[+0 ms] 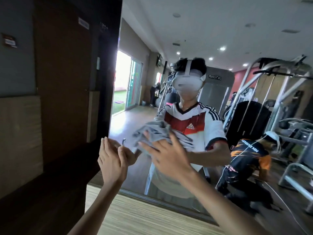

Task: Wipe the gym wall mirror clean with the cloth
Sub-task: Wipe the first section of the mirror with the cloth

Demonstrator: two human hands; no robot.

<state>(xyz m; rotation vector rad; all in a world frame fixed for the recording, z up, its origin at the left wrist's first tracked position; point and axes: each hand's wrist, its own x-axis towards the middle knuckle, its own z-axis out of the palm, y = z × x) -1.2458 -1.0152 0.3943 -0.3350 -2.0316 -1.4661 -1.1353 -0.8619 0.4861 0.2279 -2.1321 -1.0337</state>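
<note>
The large wall mirror [194, 36] fills the right side of the head view, and I am reflected in it. A grey cloth [152, 133] is bunched against the glass at chest height. My right hand [167, 155] presses flat on the cloth with its fingers spread and straight. My left hand [110, 160] is raised beside it near the mirror's left edge. Its fingers are straight and point up, it holds nothing, and its reflection meets it at the glass.
A dark wood-panelled wall [61, 82] with a beige padded panel [18, 139] runs along the left of the mirror. The wood-plank floor [135, 216] lies below. The mirror reflects gym machines [279, 92] and a crouching person [250, 160] behind me.
</note>
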